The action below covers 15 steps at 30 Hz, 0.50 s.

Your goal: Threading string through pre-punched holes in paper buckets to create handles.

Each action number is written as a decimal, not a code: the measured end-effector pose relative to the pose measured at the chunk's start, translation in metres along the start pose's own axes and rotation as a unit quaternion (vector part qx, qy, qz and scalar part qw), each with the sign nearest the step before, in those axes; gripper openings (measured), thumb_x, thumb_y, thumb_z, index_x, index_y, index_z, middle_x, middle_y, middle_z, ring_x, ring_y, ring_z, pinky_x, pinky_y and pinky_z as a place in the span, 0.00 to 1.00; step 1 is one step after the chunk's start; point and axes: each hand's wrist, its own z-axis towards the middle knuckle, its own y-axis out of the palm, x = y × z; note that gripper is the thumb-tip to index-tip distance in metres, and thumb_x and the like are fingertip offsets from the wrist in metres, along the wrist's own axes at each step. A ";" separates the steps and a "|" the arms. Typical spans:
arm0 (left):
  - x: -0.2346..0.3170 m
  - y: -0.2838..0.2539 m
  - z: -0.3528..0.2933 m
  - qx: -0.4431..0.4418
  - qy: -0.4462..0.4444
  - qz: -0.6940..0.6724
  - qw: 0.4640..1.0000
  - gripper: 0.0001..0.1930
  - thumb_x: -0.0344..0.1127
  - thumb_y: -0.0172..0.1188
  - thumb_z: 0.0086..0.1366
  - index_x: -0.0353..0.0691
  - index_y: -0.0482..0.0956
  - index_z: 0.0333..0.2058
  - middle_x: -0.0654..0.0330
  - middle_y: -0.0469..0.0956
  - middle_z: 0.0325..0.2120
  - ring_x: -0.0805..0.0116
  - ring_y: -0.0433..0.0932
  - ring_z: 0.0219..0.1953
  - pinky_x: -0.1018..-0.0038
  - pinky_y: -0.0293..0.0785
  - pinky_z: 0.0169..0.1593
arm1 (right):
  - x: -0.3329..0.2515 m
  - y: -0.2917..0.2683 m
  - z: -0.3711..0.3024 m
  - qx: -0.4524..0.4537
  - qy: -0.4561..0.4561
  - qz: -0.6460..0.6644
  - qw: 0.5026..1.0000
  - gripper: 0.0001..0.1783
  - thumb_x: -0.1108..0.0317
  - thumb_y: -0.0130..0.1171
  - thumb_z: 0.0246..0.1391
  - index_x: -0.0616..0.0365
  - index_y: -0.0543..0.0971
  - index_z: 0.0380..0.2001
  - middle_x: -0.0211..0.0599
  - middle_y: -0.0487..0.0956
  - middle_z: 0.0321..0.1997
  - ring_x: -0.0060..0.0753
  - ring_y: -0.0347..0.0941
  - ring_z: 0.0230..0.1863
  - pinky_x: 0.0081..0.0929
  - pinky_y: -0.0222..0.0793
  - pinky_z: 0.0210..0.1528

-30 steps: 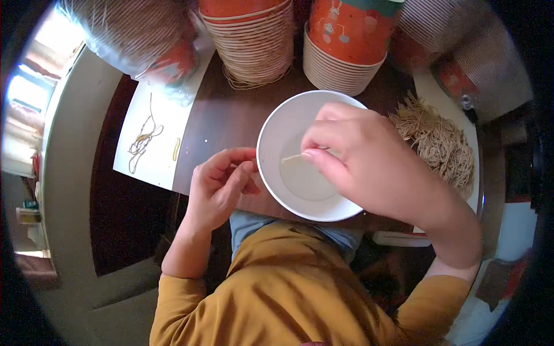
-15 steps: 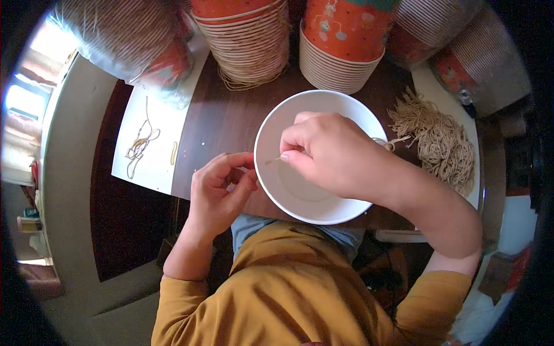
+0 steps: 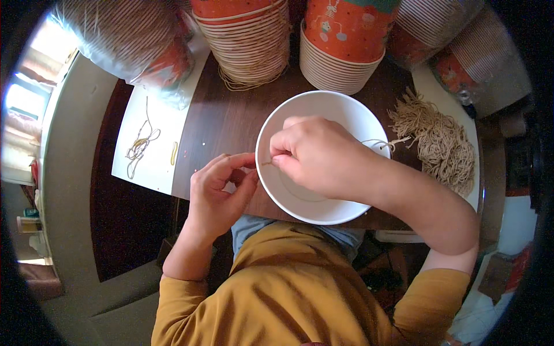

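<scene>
A white paper bucket (image 3: 323, 214) stands on the dark table with its open top facing me. Inside it, my right hand (image 3: 317, 151) pinches the end of a beige cord (image 3: 266, 164) between thumb and fingertips, close to the left inner wall. More of this cord passes through the right wall and loops at the rim (image 3: 378, 144). My left hand (image 3: 218, 187) is against the bucket's outer left side, index finger stretched and thumb bent, with a gap between them. Its fingertips are partly hidden by the rim.
Stacked orange-and-white paper buckets (image 3: 242, 46) and another stack (image 3: 341, 60) stand at the back. A heap of beige cords (image 3: 441, 141) lies at right. On a white sheet (image 3: 164, 121) at left are a tangled cord (image 3: 141, 144) and a short yellow piece (image 3: 173, 153).
My right hand has moved slightly left, bringing the cord end nearer the left wall. The bucket has shifted a little right, and the cord loop at the right shows more. My left hand has barely moved.
</scene>
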 end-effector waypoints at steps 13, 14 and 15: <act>0.003 -0.003 0.006 -0.025 0.087 0.071 0.993 0.05 0.24 0.60 0.53 0.33 0.78 0.30 0.56 0.76 0.22 0.70 0.74 0.20 0.78 0.70 0.25 | -0.004 0.003 0.001 0.007 -0.044 -0.001 0.999 0.06 0.71 0.55 0.49 0.60 0.79 0.29 0.44 0.76 0.31 0.48 0.74 0.35 0.38 0.69 0.38; 0.001 -0.005 0.005 -0.033 0.076 0.048 0.995 0.04 0.24 0.59 0.53 0.33 0.78 0.29 0.58 0.76 0.22 0.73 0.73 0.20 0.80 0.68 0.25 | -0.005 0.000 0.000 -0.010 -0.027 0.013 0.999 0.07 0.71 0.56 0.49 0.61 0.79 0.30 0.43 0.76 0.30 0.46 0.74 0.34 0.37 0.69 0.38; -0.003 -0.007 0.003 -0.030 0.076 0.048 0.995 0.04 0.24 0.59 0.53 0.33 0.78 0.29 0.58 0.76 0.22 0.73 0.73 0.20 0.80 0.68 0.25 | -0.003 -0.001 0.000 -0.011 -0.030 0.011 0.999 0.07 0.71 0.56 0.49 0.61 0.79 0.30 0.43 0.76 0.30 0.46 0.74 0.34 0.37 0.69 0.38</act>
